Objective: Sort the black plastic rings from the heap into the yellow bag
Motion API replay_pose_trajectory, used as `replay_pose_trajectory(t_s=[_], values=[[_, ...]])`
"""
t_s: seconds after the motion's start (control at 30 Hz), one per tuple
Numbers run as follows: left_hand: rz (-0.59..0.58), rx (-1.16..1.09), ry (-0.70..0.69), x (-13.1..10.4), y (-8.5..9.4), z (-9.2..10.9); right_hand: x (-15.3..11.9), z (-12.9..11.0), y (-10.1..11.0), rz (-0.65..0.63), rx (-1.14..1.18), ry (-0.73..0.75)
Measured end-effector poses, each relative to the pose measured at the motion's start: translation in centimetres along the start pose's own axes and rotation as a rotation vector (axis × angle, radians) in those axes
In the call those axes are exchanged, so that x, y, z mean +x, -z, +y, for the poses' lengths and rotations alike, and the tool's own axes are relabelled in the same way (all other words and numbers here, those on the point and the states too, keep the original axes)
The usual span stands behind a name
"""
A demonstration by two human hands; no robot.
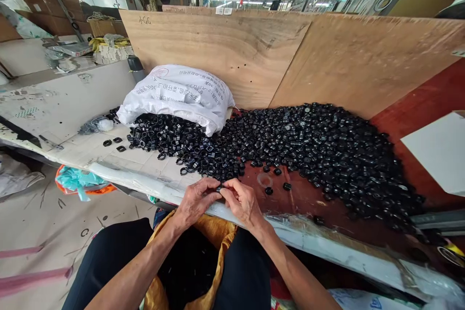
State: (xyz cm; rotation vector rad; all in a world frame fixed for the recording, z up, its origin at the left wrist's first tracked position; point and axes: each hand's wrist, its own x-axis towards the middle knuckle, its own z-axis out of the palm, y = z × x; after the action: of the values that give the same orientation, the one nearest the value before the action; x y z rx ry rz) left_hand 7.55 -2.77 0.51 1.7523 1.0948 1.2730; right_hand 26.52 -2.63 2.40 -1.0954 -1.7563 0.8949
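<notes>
My left hand (197, 199) and my right hand (244, 203) meet at the table's front edge, fingertips pinched together on a small black plastic part (219, 189). The fingers cover most of that part, so I cannot tell whether it is one piece or two. Just beyond my hands lies a heap of black plastic rings (165, 136). To the right spreads a larger heap of black round caps (308, 140), with a few loose ones nearer me. Below my hands, between my legs, an orange-yellow sack (227, 232) hangs open with dark contents.
A stuffed white sack (178, 92) lies behind the rings, near a dark bottle (135, 67). Plywood boards (218, 43) wall off the table's back. A clear ring of tape (264, 179) and a white sheet (438, 152) are on the right. A bag with turquoise plastic (80, 180) sits on the floor.
</notes>
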Motion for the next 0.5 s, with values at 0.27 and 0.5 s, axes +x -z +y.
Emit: replay_pose_trajectory(t_s=[0.27,0.5], values=[[0.035,0.015,0.006,-4.7,0.5,1.3,-3.2,-1.6,-1.7,0.000,-0.006,-0.015],[0.035,-0.093,0.175,-5.7,1.8,2.1,-3.6,-2.5,-2.4,-0.015,-0.017,0.104]])
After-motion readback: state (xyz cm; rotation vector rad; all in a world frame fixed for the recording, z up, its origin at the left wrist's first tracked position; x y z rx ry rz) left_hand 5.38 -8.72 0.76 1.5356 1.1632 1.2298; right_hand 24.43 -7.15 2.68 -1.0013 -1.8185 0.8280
